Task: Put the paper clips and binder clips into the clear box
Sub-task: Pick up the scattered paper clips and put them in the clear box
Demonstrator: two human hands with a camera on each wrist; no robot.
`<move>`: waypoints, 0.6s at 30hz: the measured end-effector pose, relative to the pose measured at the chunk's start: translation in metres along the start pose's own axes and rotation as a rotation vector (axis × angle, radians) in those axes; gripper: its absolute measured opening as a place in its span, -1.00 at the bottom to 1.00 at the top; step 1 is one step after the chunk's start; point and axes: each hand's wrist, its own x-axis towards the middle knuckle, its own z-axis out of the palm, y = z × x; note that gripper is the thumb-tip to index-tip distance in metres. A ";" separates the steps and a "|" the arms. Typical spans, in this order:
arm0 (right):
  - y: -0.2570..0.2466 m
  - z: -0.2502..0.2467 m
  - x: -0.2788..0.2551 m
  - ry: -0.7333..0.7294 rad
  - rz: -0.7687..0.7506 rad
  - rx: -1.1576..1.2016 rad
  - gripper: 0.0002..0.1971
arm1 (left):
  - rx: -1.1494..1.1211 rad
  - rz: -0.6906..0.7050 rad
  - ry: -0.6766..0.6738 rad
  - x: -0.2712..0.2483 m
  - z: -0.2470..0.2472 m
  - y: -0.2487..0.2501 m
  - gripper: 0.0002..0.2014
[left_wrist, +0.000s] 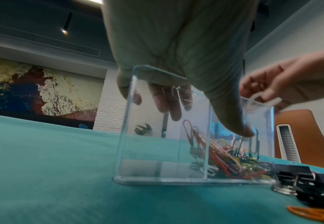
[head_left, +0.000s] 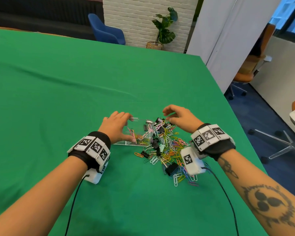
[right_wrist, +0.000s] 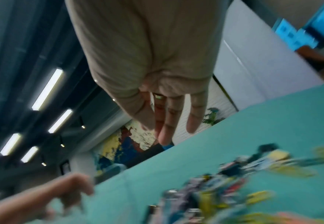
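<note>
Upright, clear box (left_wrist: pixel 153 151) gripped by left hand (head_left: pixel 115 126).

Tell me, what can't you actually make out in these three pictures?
- Right wrist view: the clip pile is smeared by motion blur, so single clips are unreadable.
- Left wrist view: whether the right hand pinches anything; it is blurred.
- Head view: the clear box left wall, hidden behind the left hand.
- Head view: how many clips lie under the right wrist's camera block.
</note>
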 end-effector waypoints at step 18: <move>0.072 -0.012 -0.039 -0.050 0.431 -0.305 -0.34 | -0.005 -0.003 0.019 -0.001 -0.002 0.004 -0.23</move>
